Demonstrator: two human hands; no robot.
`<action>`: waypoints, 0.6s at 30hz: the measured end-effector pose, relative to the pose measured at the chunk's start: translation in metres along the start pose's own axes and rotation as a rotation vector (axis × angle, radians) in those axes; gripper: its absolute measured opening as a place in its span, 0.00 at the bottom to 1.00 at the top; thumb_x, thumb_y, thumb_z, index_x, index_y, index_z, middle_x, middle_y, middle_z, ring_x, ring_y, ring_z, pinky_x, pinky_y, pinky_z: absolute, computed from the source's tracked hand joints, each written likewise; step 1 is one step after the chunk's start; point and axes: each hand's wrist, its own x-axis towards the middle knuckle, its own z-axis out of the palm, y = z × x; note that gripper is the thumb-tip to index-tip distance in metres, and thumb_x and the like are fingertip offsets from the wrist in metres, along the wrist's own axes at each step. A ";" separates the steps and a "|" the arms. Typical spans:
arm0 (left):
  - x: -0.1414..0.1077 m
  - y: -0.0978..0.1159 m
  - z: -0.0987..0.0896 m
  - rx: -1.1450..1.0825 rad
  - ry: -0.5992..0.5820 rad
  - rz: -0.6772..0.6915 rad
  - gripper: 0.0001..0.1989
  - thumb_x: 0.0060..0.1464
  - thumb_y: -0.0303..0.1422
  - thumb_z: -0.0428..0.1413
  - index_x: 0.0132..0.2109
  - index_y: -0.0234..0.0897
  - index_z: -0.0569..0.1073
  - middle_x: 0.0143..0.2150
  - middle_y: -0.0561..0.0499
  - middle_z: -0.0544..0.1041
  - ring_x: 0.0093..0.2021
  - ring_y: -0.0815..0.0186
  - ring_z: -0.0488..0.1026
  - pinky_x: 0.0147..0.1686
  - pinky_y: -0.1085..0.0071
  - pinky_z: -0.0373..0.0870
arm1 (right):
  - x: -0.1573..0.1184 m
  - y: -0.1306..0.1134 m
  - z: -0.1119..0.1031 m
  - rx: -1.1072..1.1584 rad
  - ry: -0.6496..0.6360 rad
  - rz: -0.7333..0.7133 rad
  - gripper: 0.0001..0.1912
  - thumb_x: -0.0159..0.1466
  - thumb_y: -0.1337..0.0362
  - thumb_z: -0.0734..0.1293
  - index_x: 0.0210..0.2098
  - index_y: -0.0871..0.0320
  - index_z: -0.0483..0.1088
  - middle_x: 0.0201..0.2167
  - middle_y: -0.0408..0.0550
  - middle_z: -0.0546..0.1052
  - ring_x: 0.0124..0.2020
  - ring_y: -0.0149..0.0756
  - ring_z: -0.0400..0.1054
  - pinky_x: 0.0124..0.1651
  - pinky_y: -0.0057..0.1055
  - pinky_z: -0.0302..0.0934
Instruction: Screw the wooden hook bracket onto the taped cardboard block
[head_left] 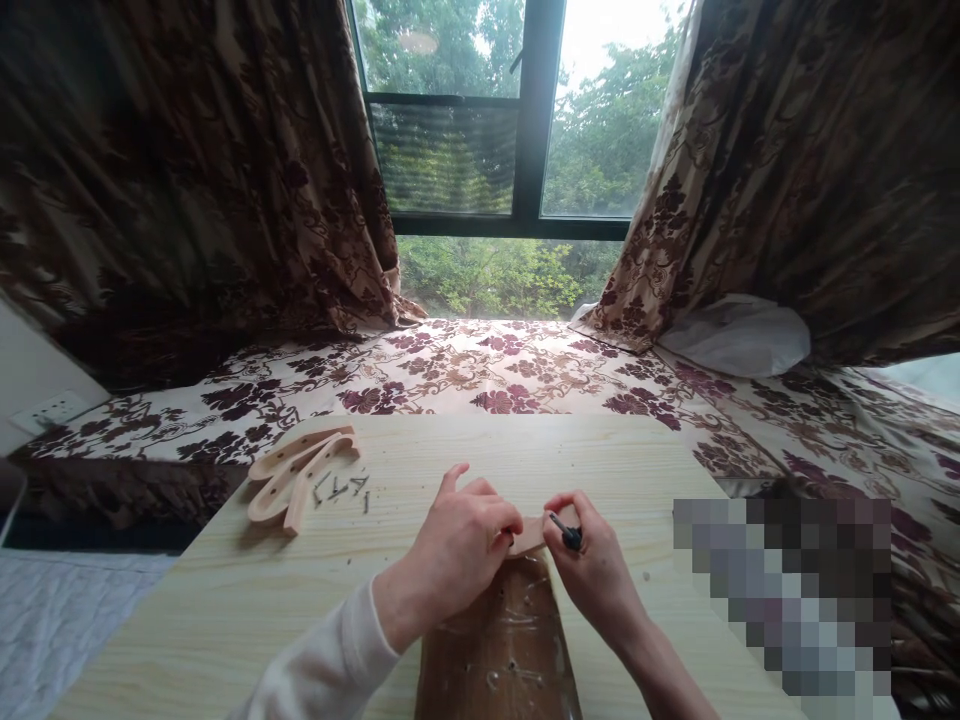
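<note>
My left hand (469, 545) is closed in a pinch at the left end of a pale curved wooden piece (529, 538). A tiny dark bit shows at its fingertips, too small to name. My right hand (592, 560) is closed around a small screwdriver (568, 535) with a black handle, its metal shank pointing up and left. Its fingers also touch the right end of the wooden piece. Under and in front of both hands lies a brown board (499, 650) with small holes and a shiny, plastic-like covering. The wooden piece rests at its far edge.
On the left of the light wood table (637, 470) lie several curved wooden pieces (304, 475) with holes. Several screws (339, 490) are scattered beside them. Beyond the table are a flowered window seat (480, 370), a white plastic bag (739, 335) and curtains (315, 170).
</note>
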 end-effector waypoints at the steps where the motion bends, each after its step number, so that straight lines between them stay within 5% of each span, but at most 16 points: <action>1: 0.000 0.000 0.000 0.005 0.003 0.000 0.12 0.50 0.20 0.53 0.34 0.44 0.73 0.31 0.59 0.77 0.39 0.67 0.71 0.61 0.50 0.42 | 0.000 0.000 0.000 -0.002 0.000 -0.001 0.05 0.57 0.61 0.60 0.31 0.55 0.63 0.17 0.38 0.68 0.17 0.33 0.62 0.22 0.27 0.55; 15: 0.002 0.004 0.004 0.060 -0.016 0.019 0.11 0.52 0.21 0.48 0.32 0.43 0.70 0.26 0.59 0.73 0.32 0.70 0.71 0.61 0.54 0.46 | 0.000 0.005 0.002 -0.026 -0.020 -0.001 0.06 0.60 0.60 0.60 0.33 0.56 0.63 0.17 0.38 0.68 0.18 0.32 0.61 0.24 0.28 0.55; 18: 0.002 0.004 0.004 0.058 -0.023 0.013 0.10 0.53 0.22 0.49 0.31 0.42 0.69 0.27 0.60 0.75 0.30 0.71 0.72 0.61 0.55 0.46 | -0.001 0.003 -0.004 -0.024 -0.098 0.026 0.12 0.60 0.58 0.61 0.41 0.58 0.64 0.19 0.37 0.67 0.20 0.33 0.62 0.26 0.28 0.57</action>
